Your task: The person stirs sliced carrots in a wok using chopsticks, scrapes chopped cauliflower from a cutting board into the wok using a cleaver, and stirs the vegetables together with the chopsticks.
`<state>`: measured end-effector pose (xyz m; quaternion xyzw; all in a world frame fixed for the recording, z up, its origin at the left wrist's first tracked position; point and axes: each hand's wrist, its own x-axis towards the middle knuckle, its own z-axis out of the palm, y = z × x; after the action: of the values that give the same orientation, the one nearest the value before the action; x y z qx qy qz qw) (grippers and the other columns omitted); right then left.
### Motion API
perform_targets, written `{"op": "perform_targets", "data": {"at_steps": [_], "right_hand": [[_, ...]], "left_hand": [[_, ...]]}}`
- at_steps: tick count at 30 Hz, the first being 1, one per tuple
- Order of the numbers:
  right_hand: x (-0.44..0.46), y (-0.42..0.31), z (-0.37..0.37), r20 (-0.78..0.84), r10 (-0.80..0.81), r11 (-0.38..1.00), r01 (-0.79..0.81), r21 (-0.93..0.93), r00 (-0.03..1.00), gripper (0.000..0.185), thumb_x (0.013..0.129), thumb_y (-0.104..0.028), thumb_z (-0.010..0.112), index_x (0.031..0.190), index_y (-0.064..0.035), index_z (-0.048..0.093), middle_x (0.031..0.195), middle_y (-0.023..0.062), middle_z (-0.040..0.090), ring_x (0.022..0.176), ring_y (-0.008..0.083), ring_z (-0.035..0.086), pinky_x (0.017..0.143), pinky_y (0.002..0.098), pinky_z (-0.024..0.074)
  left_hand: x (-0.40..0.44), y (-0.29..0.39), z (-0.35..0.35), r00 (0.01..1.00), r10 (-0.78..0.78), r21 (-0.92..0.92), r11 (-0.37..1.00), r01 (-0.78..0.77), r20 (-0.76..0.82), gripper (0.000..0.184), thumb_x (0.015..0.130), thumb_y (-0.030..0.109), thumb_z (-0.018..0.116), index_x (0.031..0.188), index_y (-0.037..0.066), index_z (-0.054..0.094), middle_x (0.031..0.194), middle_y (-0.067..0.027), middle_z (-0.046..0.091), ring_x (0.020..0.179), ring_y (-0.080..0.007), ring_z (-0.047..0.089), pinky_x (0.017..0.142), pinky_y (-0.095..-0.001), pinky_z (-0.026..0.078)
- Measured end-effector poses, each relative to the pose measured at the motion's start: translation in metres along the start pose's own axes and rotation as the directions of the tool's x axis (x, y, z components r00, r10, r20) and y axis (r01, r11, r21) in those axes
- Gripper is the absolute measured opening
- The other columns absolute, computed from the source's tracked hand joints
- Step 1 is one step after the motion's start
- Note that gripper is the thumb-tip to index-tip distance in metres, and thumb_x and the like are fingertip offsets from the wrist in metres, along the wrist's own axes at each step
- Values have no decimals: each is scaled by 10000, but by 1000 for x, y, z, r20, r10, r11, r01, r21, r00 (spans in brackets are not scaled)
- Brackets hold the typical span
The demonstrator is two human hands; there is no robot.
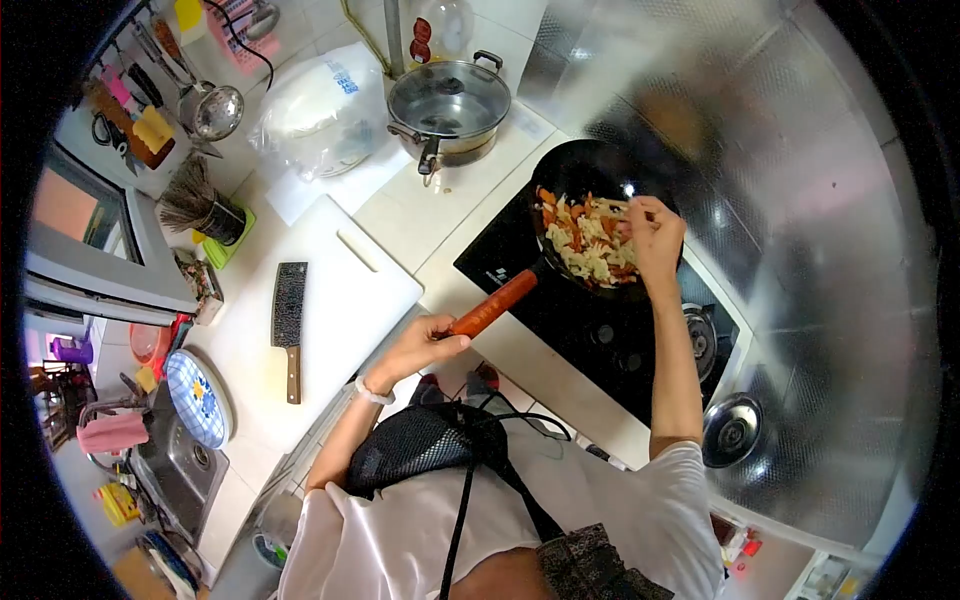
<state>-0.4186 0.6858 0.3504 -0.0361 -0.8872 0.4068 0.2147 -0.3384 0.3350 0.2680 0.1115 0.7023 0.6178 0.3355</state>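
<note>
My left hand [420,348] is wrapped round the reddish-brown wooden handle [497,303] of a black wok [572,160]. The wok sits on the black glass stove [480,262], tilted no way that I can make out. Inside it is chopped food [590,240], pale yellowish pieces mixed with orange strips. Over the wok's right part is my right hand [655,235], its fingers closed together. A slim pale shape shows by the fingertips, but its kind is unclear.
A cleaver [289,320] lies on the white cutting board [370,245] at left. Behind stand a glass-lidded pot [450,100] and a plastic-wrapped bundle [320,110]. A blue checked plate [197,398] rests near the sink [165,465]. A second burner [698,340] lies right of my forearm.
</note>
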Motion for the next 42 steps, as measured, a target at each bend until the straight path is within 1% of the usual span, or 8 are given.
{"op": "perform_targets", "data": {"at_steps": [3, 8, 18, 20, 27, 30, 39, 42], "right_hand": [[-13, -17, 29, 16, -83, 961, 75, 267, 996, 208, 911, -146, 600, 951, 51, 655, 805, 74, 669, 652, 123, 648, 600, 226, 515], [-16, 8, 33, 101, -16, 961, 43, -274, 995, 191, 902, -112, 575, 971, 55, 638, 735, 114, 674, 612, 155, 654, 558, 264, 499], [-31, -24, 21, 96, -66, 964, 39, 262, 993, 194, 895, -126, 581, 916, 55, 647, 727, 117, 661, 596, 181, 645, 572, 285, 492], [-25, 1, 35, 177, -92, 981, 119, -151, 980, 203, 897, -139, 583, 918, 50, 653, 695, 145, 648, 563, 207, 633, 554, 309, 487], [-22, 11, -21, 91, 70, 975, -49, -216, 993, 209, 888, -141, 590, 922, 48, 671, 764, 187, 675, 607, 223, 659, 561, 337, 499], [-51, -34, -30, 217, -28, 988, -5, 154, 976, 186, 902, -94, 584, 951, 76, 640, 803, 46, 667, 645, 115, 617, 548, 256, 495], [-17, 63, 3, 60, -289, 910, 294, -293, 955, 215, 889, -122, 585, 991, 64, 621, 767, 180, 645, 638, 234, 614, 585, 317, 462], [-15, 39, -35, 134, 17, 994, -2, -107, 991, 216, 899, -159, 594, 974, 31, 665, 944, 152, 681, 761, 237, 667, 702, 320, 527]], "left_hand": [[2, 0, 3, 1000, 19, -16, 1000, -18, 12, 338, 852, 351, 653, 884, 16, 628, 686, 13, 524, 642, -80, 463, 570, -240, 368], [0, -5, 3, 998, 39, 18, 999, -38, -44, 361, 854, 362, 652, 887, 3, 625, 692, 8, 528, 645, -81, 466, 571, -241, 372], [1, 2, 3, 1000, 24, -11, 1000, -24, -16, 330, 854, 304, 664, 925, -17, 633, 733, 0, 539, 673, -85, 467, 595, -243, 389], [0, 2, 4, 1000, 6, -9, 1000, -6, -28, 321, 854, 296, 663, 919, -16, 632, 732, 0, 536, 683, -83, 464, 603, -244, 392], [-1, -5, 4, 999, -8, -21, 1000, 8, -43, 329, 856, 309, 660, 914, -13, 632, 746, -6, 527, 700, -91, 464, 618, -247, 389], [0, -3, 3, 999, -3, -7, 1000, 3, -33, 335, 854, 316, 661, 917, -12, 630, 753, -8, 526, 700, -93, 462, 620, -248, 389], [-2, 2, 3, 1000, -19, -18, 1000, 19, -14, 360, 851, 336, 665, 951, -9, 634, 766, -2, 555, 694, -90, 491, 617, -237, 408], [-2, -3, 1, 999, -38, 2, 999, 38, -21, 352, 849, 366, 662, 937, 25, 651, 864, -26, 644, 775, -100, 585, 669, -239, 487]]}}
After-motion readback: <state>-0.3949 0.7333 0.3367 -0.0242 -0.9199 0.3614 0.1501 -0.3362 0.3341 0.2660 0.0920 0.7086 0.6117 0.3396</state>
